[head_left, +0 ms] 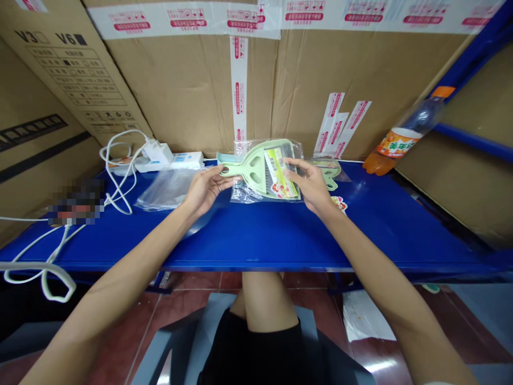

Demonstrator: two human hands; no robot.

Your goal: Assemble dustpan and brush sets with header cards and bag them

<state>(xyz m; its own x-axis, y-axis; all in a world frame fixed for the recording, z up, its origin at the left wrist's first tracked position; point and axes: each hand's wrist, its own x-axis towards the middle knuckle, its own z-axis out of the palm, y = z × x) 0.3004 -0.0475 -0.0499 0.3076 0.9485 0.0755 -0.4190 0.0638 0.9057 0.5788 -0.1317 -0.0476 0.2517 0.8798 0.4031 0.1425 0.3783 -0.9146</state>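
Observation:
A light green dustpan [259,170] with a small dark-bristled brush [270,179] lying in it is between my hands, just above the blue table. My left hand [206,187] pinches the end of its handle. With thumb and fingertips, my right hand [312,184] grips the right edge of a yellow-green printed card [279,174] lying over the brush and pan. Clear plastic film [244,197] shows under the dustpan. Behind it, part of a bluish handle [228,157] sticks out. Another green dustpan set [331,174] in clear plastic lies beyond my right hand.
Flat clear bags [164,188] lie left of my left hand, before a white power strip [188,160] with tangled white cables [120,182]. Printed cards [340,203] lie near my right wrist. An orange drink bottle [401,140] leans at the right. Cardboard [192,91] walls the blue table [256,240].

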